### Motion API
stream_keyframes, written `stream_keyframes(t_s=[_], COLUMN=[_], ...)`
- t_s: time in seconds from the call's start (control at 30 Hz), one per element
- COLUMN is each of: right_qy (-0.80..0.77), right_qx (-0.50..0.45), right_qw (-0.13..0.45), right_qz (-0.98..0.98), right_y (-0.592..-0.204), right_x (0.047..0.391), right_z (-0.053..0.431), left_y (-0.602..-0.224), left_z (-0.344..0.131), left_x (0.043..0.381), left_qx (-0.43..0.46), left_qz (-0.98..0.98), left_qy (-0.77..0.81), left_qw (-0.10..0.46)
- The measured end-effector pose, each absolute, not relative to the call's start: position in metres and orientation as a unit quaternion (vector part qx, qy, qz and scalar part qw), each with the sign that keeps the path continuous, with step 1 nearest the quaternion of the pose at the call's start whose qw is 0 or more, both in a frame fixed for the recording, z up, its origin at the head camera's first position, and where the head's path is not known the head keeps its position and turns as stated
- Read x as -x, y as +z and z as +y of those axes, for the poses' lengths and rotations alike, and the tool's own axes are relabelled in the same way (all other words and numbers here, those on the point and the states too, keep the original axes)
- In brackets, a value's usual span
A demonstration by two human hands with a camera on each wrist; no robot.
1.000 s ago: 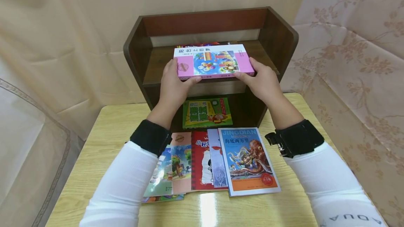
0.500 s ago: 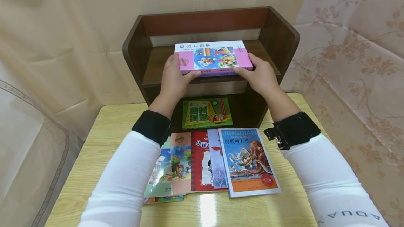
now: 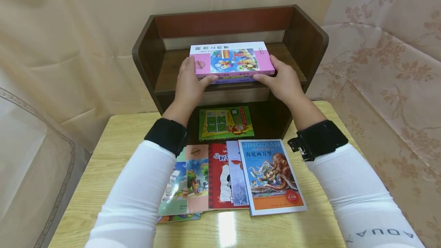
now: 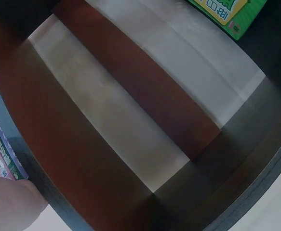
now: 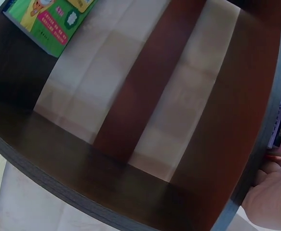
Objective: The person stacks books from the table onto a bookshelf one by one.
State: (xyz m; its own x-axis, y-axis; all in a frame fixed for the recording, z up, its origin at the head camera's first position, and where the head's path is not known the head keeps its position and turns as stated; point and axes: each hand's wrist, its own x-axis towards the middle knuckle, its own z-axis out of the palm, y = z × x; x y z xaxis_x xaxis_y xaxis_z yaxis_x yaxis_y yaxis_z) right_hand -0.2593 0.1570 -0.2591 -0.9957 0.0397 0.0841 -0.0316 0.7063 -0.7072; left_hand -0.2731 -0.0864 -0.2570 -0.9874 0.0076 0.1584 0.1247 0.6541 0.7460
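A pink-and-white book tops a small stack at the front of the upper shelf. Below it show the thin edges of other books, including a purple spine. My left hand grips the stack's left end, thumb on the spines. At the right end my right hand holds it the same way, with its thumb along the front. In the left wrist view a thumb presses near the spines at the far left. The right hand's fingers are partly hidden by the books.
A green book lies on the dark bookcase's lower shelf. In front, on the wooden table, overlap several books, among them a red one and an octopus-cover book. Cloth hangs behind.
The pink book has moved slightly back and up in view, with both hands around it. More book edges now show beneath it, green and purple. The books on the table have not moved.
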Motion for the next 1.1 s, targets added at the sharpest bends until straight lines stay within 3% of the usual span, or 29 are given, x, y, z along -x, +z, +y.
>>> stream_keyframes(t_s=[0.83, 1.1], right_qy=[0.384, 0.383], right_qx=[-0.004, -0.011], right_qw=[0.055, 0.092], right_qz=[-0.922, -0.919], right_y=[-0.262, -0.269], right_x=[0.261, 0.252], right_z=[0.156, 0.158], left_y=[-0.261, -0.269], left_z=[-0.085, -0.095], left_x=[0.269, 0.255], left_qx=[0.026, 0.069], left_qz=[-0.9, -0.895], left_qy=[-0.428, -0.424], left_qw=[0.08, 0.122])
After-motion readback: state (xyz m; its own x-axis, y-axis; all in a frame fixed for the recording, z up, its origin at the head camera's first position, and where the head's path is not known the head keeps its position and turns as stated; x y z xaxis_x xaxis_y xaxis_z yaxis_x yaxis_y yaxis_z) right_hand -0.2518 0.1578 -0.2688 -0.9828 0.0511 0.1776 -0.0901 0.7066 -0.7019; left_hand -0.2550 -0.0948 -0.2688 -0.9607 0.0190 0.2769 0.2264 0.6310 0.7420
